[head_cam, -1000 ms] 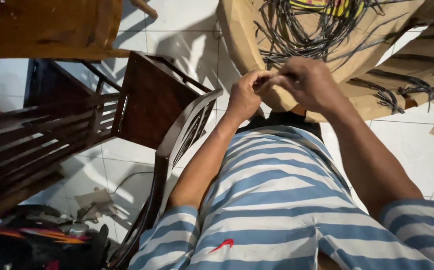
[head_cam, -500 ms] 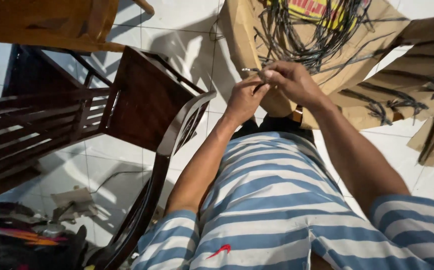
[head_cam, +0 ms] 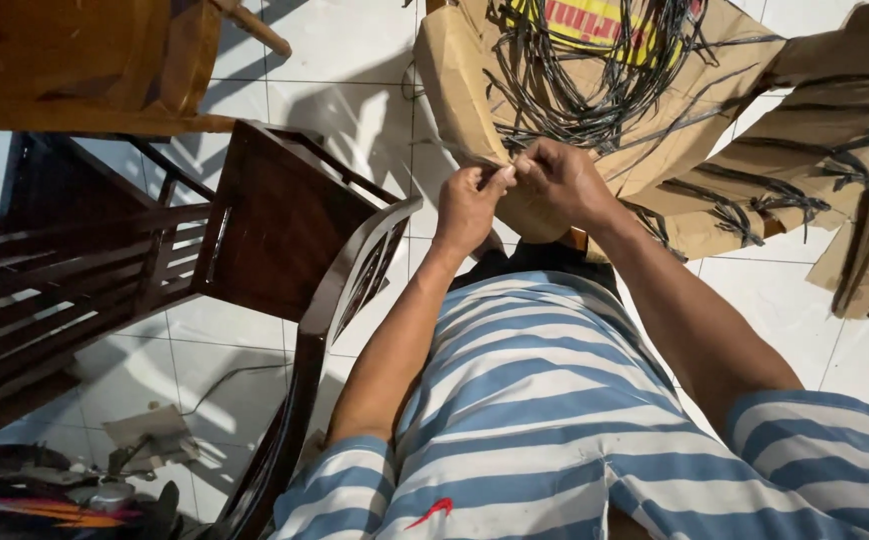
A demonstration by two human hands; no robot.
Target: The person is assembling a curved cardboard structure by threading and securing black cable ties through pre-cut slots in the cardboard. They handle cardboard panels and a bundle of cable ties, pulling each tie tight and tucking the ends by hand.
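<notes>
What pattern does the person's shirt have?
The shirt has horizontal blue and white stripes, seen in the head view, the only one.

You stand on white floor tiles (head_cam: 355, 60); dark wooden chairs (head_cam: 285, 220) left, flattened cardboard (head_cam: 835, 130) with black cable bundles (head_cam: 595, 70) far right.

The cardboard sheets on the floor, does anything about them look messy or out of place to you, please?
Yes. The cardboard sheets lie flattened and overlapping at odd angles on the tiled floor, with a loose tangle of black cables heaped on one. Smaller tied bundles sit scattered on the others.
</notes>
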